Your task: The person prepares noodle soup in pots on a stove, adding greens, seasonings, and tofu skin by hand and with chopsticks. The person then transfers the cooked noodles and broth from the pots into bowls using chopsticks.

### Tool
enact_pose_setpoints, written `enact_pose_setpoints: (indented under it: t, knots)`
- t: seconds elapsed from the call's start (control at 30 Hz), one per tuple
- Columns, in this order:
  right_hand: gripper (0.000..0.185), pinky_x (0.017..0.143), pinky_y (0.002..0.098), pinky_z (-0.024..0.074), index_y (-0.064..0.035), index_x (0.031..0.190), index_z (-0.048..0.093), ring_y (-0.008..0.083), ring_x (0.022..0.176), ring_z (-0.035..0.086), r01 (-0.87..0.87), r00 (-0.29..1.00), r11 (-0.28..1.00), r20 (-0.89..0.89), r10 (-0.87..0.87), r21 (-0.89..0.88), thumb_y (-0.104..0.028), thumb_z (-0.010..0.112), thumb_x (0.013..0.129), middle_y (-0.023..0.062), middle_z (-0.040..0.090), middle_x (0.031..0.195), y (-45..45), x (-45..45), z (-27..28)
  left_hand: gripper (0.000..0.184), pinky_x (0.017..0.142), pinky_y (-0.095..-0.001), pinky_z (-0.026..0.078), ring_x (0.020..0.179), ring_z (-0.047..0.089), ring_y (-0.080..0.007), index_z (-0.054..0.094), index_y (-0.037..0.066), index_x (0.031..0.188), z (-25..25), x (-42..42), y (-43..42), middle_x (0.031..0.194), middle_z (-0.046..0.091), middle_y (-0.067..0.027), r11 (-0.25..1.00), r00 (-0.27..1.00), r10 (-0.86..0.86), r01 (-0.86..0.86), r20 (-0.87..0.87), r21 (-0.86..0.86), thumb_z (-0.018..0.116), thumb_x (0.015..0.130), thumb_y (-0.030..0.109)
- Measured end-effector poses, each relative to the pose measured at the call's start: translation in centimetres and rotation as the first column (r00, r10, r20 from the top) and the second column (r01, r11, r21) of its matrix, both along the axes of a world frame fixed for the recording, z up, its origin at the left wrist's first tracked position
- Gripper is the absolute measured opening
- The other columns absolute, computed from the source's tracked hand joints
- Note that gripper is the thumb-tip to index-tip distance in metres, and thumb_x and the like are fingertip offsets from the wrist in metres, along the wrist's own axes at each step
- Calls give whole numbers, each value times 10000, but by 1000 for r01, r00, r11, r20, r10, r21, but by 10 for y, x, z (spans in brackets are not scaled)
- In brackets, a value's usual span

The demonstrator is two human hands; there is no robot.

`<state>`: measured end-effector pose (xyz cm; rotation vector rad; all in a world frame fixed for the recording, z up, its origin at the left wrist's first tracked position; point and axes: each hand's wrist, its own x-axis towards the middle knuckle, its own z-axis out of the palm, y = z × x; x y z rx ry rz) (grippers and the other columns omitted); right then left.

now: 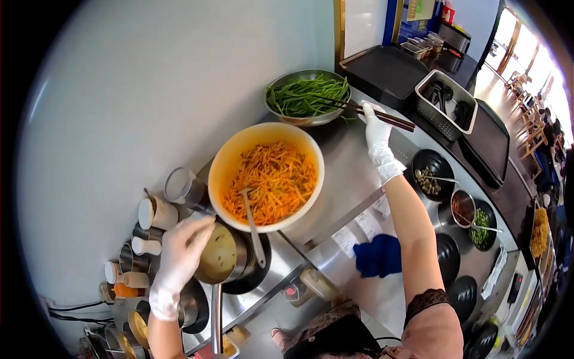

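Observation:
My right hand (378, 134), in a white glove, is closed round a pair of long dark chopsticks (397, 121). Their tips reach into the long green vegetable stalks (308, 96) in a metal bowl (294, 119). My left hand (184, 248), also gloved, hovers by the left rim of a saucepan (216, 263) with cloudy yellowish liquid; its fingers are stretched out and hold nothing visible. Between the hands stands a large cream bowl (318, 179) of shredded orange vegetable (272, 179), with a spoon (252, 227) resting in it, its handle over the rim.
Jars and seasoning bottles (156, 212) line the wall at left. A blue cloth (378, 256) lies right of the stove. Black bowls (431, 173) with chopped ingredients stand along the right counter. A perforated utensil basket (445, 105) and black trays (385, 72) are at the back.

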<state>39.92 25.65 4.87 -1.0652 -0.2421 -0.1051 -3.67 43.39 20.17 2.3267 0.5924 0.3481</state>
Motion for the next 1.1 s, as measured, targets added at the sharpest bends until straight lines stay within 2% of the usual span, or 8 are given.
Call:
enact_pose_setpoints:
  t: [0.2,0.4,0.6,0.73,0.8,0.87,1.0,1.1]
  knots:
    - [174,762,279,565,35,979,648,160,857,630,-57,997,998,-51,58,23,-112,603,899,91,648,956,1,46,-13,260,813,-302,490,893,658,-229,664,12,1056,-58,213,22,1012,684,-147,990,989,-136,133,61,46,623,869,187]
    - [160,791,291,565,64,953,641,173,874,639,-169,985,985,30,168,43,-80,589,907,115,655,954,-41,46,11,491,916,-312,461,1080,595,-253,576,30,1223,-130,386,45,1199,603,-173,955,989,8,-50,145,292,708,784,206]
    - [156,823,315,561,67,974,648,182,893,642,-272,957,962,110,269,14,-43,550,922,126,670,979,-64,54,22,791,975,-367,432,1197,500,-314,419,75,1375,-156,456,53,1353,466,-157,942,984,155,-174,90,286,787,698,253]
    - [141,820,277,541,59,958,665,145,851,640,-279,944,959,167,283,-48,-35,574,908,95,682,928,-71,58,33,656,925,-386,437,1119,541,-345,571,49,1229,-174,479,54,1265,531,-218,923,962,183,-240,205,301,813,666,283]
    - [131,816,263,533,49,953,674,131,828,639,-264,948,964,172,267,-45,-34,588,898,78,685,904,-75,60,34,298,762,-383,494,810,648,-332,709,36,931,-176,488,57,843,672,-184,937,954,228,-270,196,223,745,730,254]
    - [134,820,273,537,50,965,670,140,852,639,-255,946,966,193,260,-48,-27,583,897,91,681,931,-78,64,34,244,702,-384,496,713,650,-330,718,31,863,-176,490,64,721,665,-171,935,938,211,-276,274,224,727,746,245]
    - [193,818,359,564,70,984,630,233,896,651,-233,971,971,68,230,49,-96,543,936,162,658,979,-106,67,54,187,601,-301,480,595,618,-160,710,14,869,-168,482,92,677,662,-94,949,958,259,-276,120,154,715,787,182]
    - [249,808,342,570,93,976,622,234,882,656,-161,984,985,89,155,56,-143,549,945,185,657,955,-122,82,54,216,540,-290,454,544,571,-131,700,-2,879,-154,477,114,675,649,-67,961,951,271,-275,147,5,728,796,195]
